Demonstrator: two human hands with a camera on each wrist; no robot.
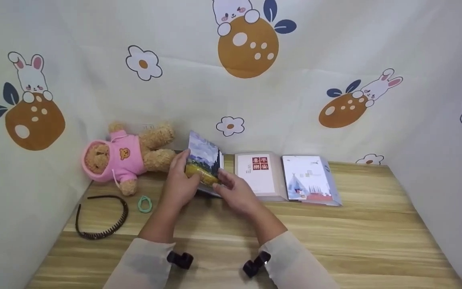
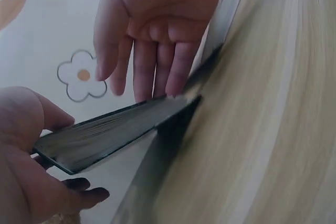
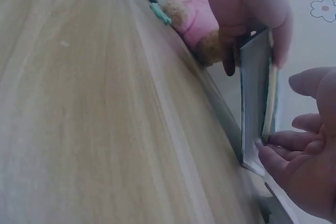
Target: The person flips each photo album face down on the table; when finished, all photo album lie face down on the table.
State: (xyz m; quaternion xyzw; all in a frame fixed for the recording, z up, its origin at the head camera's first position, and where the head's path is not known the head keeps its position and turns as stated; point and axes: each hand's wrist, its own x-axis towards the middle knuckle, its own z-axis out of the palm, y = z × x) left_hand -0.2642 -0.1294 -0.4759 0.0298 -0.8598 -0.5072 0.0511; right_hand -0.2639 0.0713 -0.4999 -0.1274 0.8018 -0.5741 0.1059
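A small book (image 1: 203,158) with a landscape painting on its cover stands tilted near the back of the wooden table. My left hand (image 1: 181,182) grips it by the left side, thumb across the cover and fingers behind. In the left wrist view, that book (image 2: 121,129) shows its page edges between dark covers. Fairly straight fingers of my right hand (image 2: 163,30) reach to its far end. In the right wrist view, the right hand (image 3: 310,166) touches the book's lower corner with its fingertips, not wrapped round it.
Right of the hands lie a white book with red characters (image 1: 261,174) and a book with a tent picture (image 1: 309,180). To the left are a teddy bear in a pink hoodie (image 1: 128,156), a green hair tie (image 1: 144,204) and a dark headband (image 1: 124,212). A patterned curtain (image 1: 183,100) stands behind.
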